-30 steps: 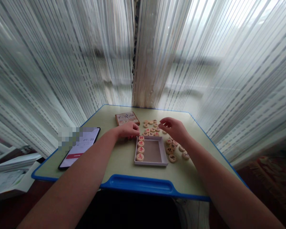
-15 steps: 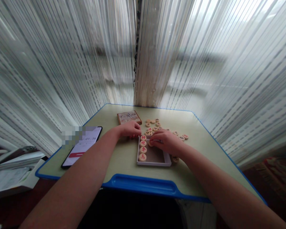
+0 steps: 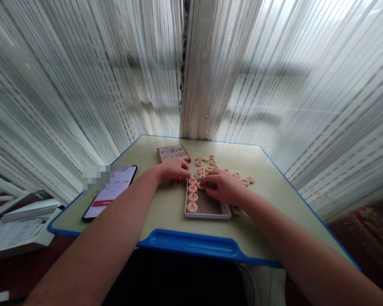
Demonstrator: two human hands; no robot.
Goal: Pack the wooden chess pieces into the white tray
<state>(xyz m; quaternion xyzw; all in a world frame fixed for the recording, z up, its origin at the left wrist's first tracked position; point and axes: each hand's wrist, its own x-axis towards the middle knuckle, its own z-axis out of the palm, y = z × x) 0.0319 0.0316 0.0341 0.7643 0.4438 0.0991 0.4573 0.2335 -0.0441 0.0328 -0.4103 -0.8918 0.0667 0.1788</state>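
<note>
A shallow white box tray [image 3: 207, 215] lies on the table with a column of round wooden chess pieces [image 3: 193, 196], marked in red, along its left wall. My right hand [image 3: 221, 187] reaches over the tray, its fingertips pinched on a piece [image 3: 200, 185] at the top of the second column. My left hand [image 3: 174, 170] rests curled at the tray's far left corner, fingertips touching the table by the rim. Loose pieces [image 3: 206, 163] lie beyond the tray and to the right [image 3: 245, 180].
The pale green table has a blue rim [image 3: 191, 246]. A phone [image 3: 110, 191] with a lit timer screen lies at the left. The box lid [image 3: 173, 153] sits at the back. Sheer curtains [image 3: 191, 68] hang close behind. Papers [image 3: 15, 225] lie off the left.
My right hand came down from above the loose pieces into the tray with a piece, then slid it toward the tray's far end. My left hand stayed at the corner.
</note>
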